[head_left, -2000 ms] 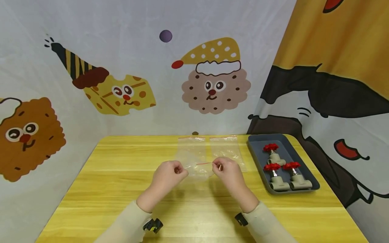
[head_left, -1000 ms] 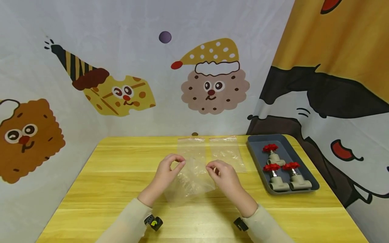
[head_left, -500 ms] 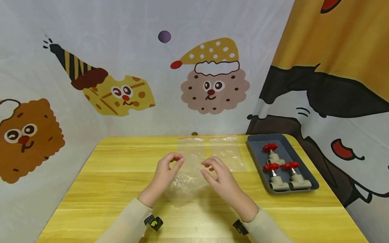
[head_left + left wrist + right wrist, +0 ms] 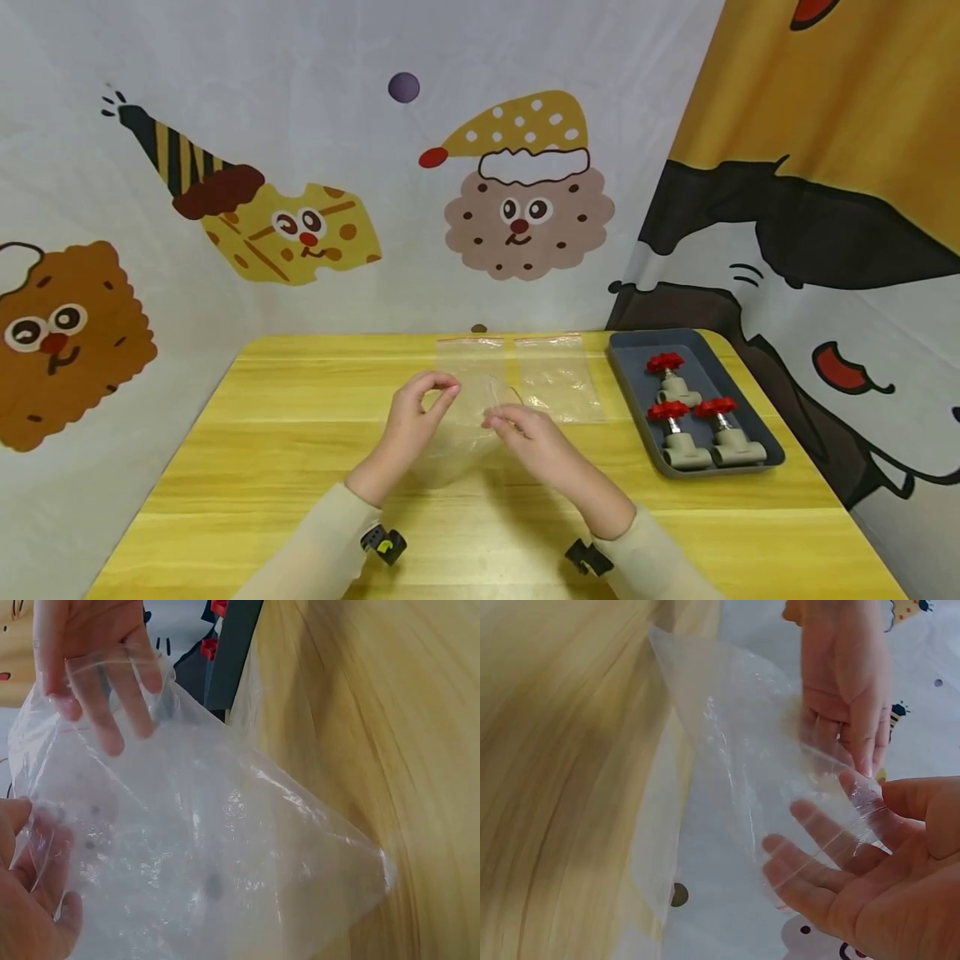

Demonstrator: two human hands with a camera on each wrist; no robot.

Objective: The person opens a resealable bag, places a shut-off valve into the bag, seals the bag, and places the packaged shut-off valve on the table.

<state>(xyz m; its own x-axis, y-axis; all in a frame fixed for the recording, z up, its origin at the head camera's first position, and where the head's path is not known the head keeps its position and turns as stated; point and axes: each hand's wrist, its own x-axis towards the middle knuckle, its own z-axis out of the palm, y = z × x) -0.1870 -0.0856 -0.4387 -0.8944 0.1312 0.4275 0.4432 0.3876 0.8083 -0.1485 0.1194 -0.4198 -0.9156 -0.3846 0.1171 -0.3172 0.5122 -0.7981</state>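
Observation:
Between my hands hangs a clear plastic zip bag (image 4: 459,446), its lower corner pointing down toward the table in the left wrist view. My left hand (image 4: 412,433) pinches the bag's upper edge between thumb and fingertips. On the other side, my right hand (image 4: 536,446) holds the opposite part of the opening, thumb in front. Its fingers (image 4: 821,844) show through the film in the right wrist view. The bag (image 4: 180,825) looks loose and crinkled, with nothing visible inside.
Two flat zip bags with red seal lines, a left one (image 4: 471,354) and a right one (image 4: 555,371), lie at the back of the wooden table (image 4: 300,483). A grey tray (image 4: 626,379) at right holds three beige pipe valves (image 4: 738,450) with red handwheels.
The bag's red seal line, stretched between the hands two seconds ago, has turned aside. My right hand loosened its fingers, moved left and regripped the bag; the left hand stayed nearly in place.

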